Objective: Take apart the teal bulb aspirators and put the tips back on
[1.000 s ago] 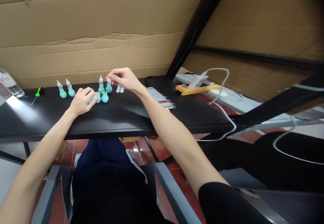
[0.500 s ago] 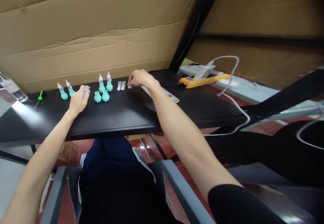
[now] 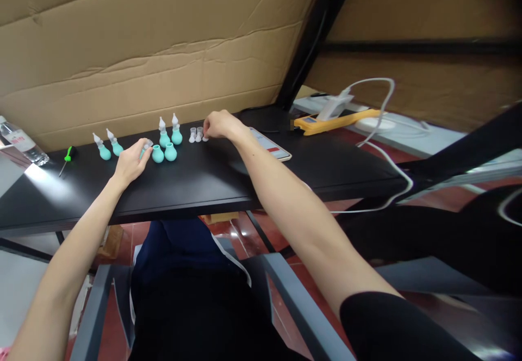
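Observation:
My left hand (image 3: 131, 163) is closed around a teal squeeze bulb with a clear fitting (image 3: 148, 144) at its top, mostly hidden by the fingers. Right beside it stand two bare teal bulbs (image 3: 157, 154) with open necks. Behind these are two nasal aspirators (image 3: 164, 138), teal bulbs with clear pointed tips; two more aspirators (image 3: 105, 153) lean to the left of my hand. The fingers of my right hand (image 3: 221, 125) pinch a small clear fitting (image 3: 205, 139) at the tabletop. It is in line with two similar clear fittings (image 3: 193, 135).
A phone (image 3: 271, 144) lies right of my right hand, under the forearm. Farther right are a yellow tool (image 3: 338, 122) and a white cable (image 3: 393, 160). A green-handled screwdriver (image 3: 68, 156) and a water bottle (image 3: 25, 142) are at the left. Cardboard (image 3: 142, 45) walls the back.
My left hand has shifted right with its bulb, closer to the two bare bulbs. My right hand has moved left, bringing its clear fitting nearer the other two. The view has shifted slightly.

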`<state>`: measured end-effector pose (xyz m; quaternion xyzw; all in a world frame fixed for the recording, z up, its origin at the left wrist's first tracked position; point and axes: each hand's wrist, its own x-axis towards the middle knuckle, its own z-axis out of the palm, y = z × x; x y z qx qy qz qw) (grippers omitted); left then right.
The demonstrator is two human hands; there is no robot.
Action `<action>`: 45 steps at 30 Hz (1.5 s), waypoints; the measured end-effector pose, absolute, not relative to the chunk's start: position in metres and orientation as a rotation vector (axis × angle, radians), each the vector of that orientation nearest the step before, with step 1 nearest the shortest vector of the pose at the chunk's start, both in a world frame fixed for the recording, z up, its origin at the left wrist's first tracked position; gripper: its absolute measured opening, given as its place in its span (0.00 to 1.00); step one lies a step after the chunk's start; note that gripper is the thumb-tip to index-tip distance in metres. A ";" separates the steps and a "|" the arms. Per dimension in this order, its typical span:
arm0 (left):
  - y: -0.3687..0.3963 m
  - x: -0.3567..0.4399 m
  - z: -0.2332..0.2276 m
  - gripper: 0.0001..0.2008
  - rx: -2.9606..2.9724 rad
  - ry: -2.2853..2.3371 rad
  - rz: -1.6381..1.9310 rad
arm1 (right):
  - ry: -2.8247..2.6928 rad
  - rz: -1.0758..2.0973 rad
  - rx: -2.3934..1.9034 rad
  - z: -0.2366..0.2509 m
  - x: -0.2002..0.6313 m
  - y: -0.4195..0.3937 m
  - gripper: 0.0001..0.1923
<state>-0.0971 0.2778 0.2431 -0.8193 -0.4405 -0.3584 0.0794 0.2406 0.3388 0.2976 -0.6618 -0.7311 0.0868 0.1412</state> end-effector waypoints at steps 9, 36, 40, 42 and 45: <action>0.282 -0.101 0.241 0.15 -2.370 -1.287 -1.058 | -2.047 0.211 -1.782 0.286 0.246 0.357 0.06; 0.289 -0.093 0.232 0.19 -2.410 -0.511 -0.920 | -2.458 0.330 -0.137 0.279 0.183 0.309 0.23; 0.292 -0.092 0.233 0.15 -2.345 -0.247 -1.047 | -2.416 0.537 -0.090 0.283 0.188 0.309 0.32; 0.290 -0.092 0.234 0.15 -2.369 -0.239 -1.136 | -2.356 0.684 -0.093 0.284 0.192 0.313 0.38; 0.287 -0.094 0.237 0.18 -2.437 -0.399 -1.323 | -2.160 0.736 -0.230 0.285 0.199 0.327 0.43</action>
